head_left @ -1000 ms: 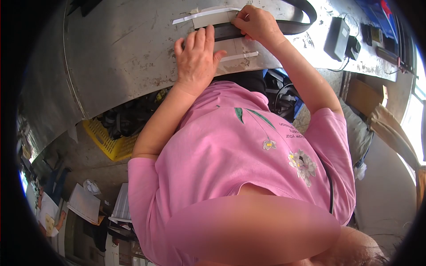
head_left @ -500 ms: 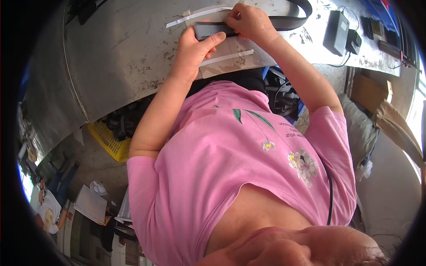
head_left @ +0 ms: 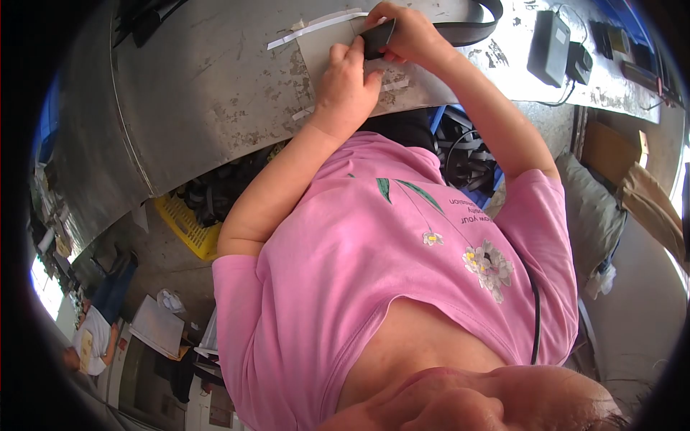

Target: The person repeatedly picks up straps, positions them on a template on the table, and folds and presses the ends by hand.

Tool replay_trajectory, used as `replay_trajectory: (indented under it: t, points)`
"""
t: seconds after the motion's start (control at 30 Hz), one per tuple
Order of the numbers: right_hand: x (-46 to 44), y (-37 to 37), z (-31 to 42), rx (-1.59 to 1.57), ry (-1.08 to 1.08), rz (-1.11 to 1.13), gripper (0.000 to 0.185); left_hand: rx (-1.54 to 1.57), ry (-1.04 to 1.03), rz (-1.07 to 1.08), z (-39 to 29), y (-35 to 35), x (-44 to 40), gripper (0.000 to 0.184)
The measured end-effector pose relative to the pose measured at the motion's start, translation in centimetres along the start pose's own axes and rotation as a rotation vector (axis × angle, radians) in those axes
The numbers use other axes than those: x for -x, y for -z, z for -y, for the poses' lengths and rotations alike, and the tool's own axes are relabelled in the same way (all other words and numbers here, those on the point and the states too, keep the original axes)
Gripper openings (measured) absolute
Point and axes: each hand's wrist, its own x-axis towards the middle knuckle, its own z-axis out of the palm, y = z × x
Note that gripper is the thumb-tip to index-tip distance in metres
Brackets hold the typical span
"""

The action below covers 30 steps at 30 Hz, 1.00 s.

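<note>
A dark flat strap (head_left: 467, 34) runs along the metal workbench and curls upward at its right end. My right hand (head_left: 410, 32) is closed around the near part of this strap, where its end looks folded over. My left hand (head_left: 348, 86) lies just left of the fold, index fingertip at the strap's edge and thumb held apart. Under the hands is a flat greyish-brown sheet (head_left: 316, 57), with a white strip (head_left: 316, 29) along its far side. Another white strip (head_left: 395, 85) lies nearer me, partly hidden by my left hand.
On the bench to the right are a black power adapter (head_left: 550, 47) and a plug with cables (head_left: 579, 63). Below the bench stand a blue crate (head_left: 496, 179) of dark straps and a yellow crate (head_left: 188, 228). A person (head_left: 93, 337) is at the far lower left.
My left hand has let go of the strap's flat end and shifted right and down. The strap end now looks folded back at my right hand, which has stayed nearly in place.
</note>
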Motion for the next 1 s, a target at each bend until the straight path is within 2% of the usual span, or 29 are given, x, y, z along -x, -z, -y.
replay_trajectory:
  t: [0.03,0.1,0.13,0.2,0.27,0.33,0.37,0.43,0.57,0.63,0.67,0.73,1.0]
  points:
    - [0.1,0.4,-0.3,-0.115,-0.007,-0.014,0.023,-0.004,-0.001,-0.002,-0.4,0.1,0.0,0.049]
    - [1.2,1.8,-0.2,-0.306,0.011,-0.044,0.027,-0.078,0.111,0.160,-1.3,0.6,0.0,0.059]
    - [2.0,2.2,0.0,-0.305,0.010,-0.040,0.027,-0.077,0.115,0.159,-1.6,0.7,-0.1,0.059]
    - [3.4,2.9,0.2,-0.214,0.043,-0.129,0.030,-0.129,0.126,0.219,-2.0,0.8,-0.2,0.063]
    - [4.0,3.0,-0.5,-0.153,0.107,-0.110,0.033,-0.147,0.113,0.218,-2.0,0.6,-0.1,0.063]
    - [3.8,2.4,-1.7,0.036,0.226,-0.195,0.040,-0.164,0.096,0.216,-2.2,1.0,-0.1,0.064]
    - [3.6,2.1,-2.1,0.059,0.197,-0.193,0.049,-0.196,0.111,0.248,-2.4,1.2,-0.3,0.064]
    - [3.3,1.2,-3.2,0.068,0.195,-0.249,0.049,-0.225,0.117,0.281,-2.5,1.4,-0.4,0.064]
    - [3.2,1.1,-2.8,0.062,0.158,-0.300,0.053,-0.419,0.036,0.278,-2.4,1.8,-0.4,0.063]
    - [3.2,1.0,-2.5,0.058,0.139,-0.304,0.053,-0.571,-0.116,0.250,-2.0,2.2,-0.4,0.064]
    - [3.2,0.9,-2.4,0.079,0.132,-0.306,0.053,-0.571,-0.118,0.254,-1.6,2.2,-0.4,0.064]
    - [3.1,0.9,-2.2,0.101,0.125,-0.306,0.053,-0.590,-0.312,0.106,-0.7,1.8,-0.2,0.069]
    - [3.8,0.6,-2.3,0.172,0.100,-0.317,0.048,-0.637,-0.262,0.187,-1.1,1.5,1.3,0.076]
